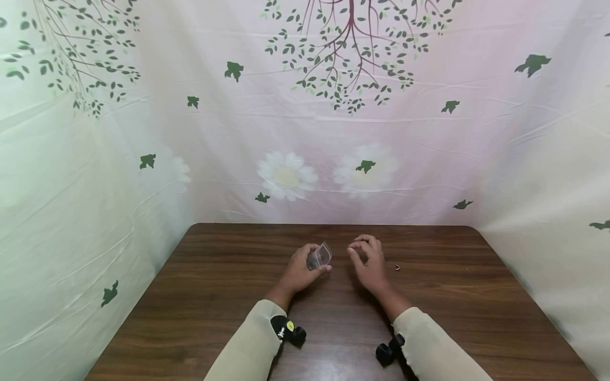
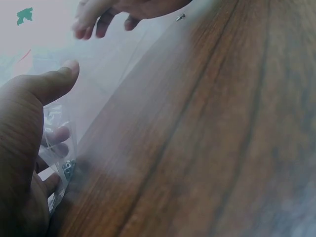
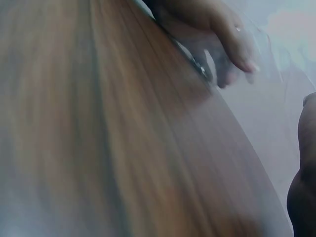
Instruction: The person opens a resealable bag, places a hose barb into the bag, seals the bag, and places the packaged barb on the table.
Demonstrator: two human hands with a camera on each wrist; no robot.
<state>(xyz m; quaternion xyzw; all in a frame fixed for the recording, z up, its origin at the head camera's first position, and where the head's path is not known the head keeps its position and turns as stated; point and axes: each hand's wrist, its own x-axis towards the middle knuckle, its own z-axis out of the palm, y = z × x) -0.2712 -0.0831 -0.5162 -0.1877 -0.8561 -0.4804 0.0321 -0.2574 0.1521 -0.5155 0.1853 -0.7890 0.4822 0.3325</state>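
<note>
My left hand holds a small clear plastic bag above the table, thumb on the near side and fingers behind it. Small metal nuts show through the plastic low in the bag. Across a short gap, my right hand hovers with bent fingers, thumb tip close to the forefinger; nothing shows between them. Just right of that hand lies a little cluster of metal pieces, which look like small screws. In the right wrist view only part of the right hand shows at the edge.
The brown wood-grain table reaches back to a printed cloth curtain hanging behind and on both sides. Each cuff carries a strapped black camera, one at the left wrist and one at the right.
</note>
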